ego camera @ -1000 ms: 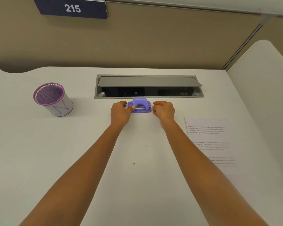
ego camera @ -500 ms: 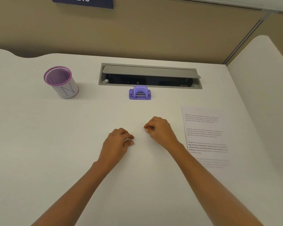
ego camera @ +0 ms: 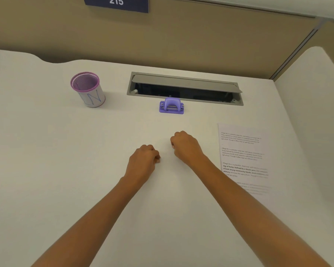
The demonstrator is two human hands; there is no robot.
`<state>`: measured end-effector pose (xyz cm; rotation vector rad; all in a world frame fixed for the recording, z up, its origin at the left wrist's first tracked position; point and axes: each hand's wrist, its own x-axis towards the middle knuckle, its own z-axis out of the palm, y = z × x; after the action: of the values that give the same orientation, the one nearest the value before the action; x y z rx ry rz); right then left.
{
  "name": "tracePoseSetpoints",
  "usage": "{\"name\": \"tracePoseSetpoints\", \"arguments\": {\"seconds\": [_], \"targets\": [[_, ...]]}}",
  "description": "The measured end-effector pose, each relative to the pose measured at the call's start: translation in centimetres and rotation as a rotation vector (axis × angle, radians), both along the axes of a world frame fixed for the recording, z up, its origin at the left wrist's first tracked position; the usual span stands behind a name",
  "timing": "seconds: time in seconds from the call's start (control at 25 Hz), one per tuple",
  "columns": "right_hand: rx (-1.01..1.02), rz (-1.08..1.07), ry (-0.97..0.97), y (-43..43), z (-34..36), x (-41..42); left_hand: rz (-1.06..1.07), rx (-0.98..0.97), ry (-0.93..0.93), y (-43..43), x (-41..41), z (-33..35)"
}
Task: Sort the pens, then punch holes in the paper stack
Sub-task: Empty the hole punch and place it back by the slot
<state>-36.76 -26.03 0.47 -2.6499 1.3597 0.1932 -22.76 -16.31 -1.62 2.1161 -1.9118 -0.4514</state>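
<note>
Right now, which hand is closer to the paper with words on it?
Right. The right hand sits just left of the paper; the left hand is farther left, beyond it.

The desk had a smooth, matt off-white top, and the cable tray set into it looked like brushed grey metal with a dull sheen. The hole punch was lilac plastic, slightly glossy, with small bright metal parts. The pen cup showed fine purple mesh inside, wrapped outside in white paper; the printed sheet was plain matt paper.
</note>
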Motion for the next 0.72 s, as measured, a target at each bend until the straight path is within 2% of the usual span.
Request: {"name": "tracePoseSetpoints", "arguments": {"seconds": [0.24,0.4,0.52,0.6,0.72], "targets": [[-0.095,0.099,0.078,1.1,-0.3,1.0,-0.167,0.093,-0.350,-0.8,-1.2,1.3],[-0.127,0.091,0.039,1.4,-1.3,0.2,-0.184,0.086,-0.478,-0.4,-1.6,1.0],[-0.093,0.029,-0.017,1.3,-1.6,0.0,-0.193,0.070,-0.475,-0.3,-1.7,0.6],[-0.013,-0.103,-0.139,0.6,-1.0,-0.1,-0.147,0.063,-0.440,-0.3,-1.4,0.9],[0.163,-0.352,-0.371,-0.5,0.0,-0.8,0.025,0.017,-0.285,0.2,-0.1,1.5]]}}
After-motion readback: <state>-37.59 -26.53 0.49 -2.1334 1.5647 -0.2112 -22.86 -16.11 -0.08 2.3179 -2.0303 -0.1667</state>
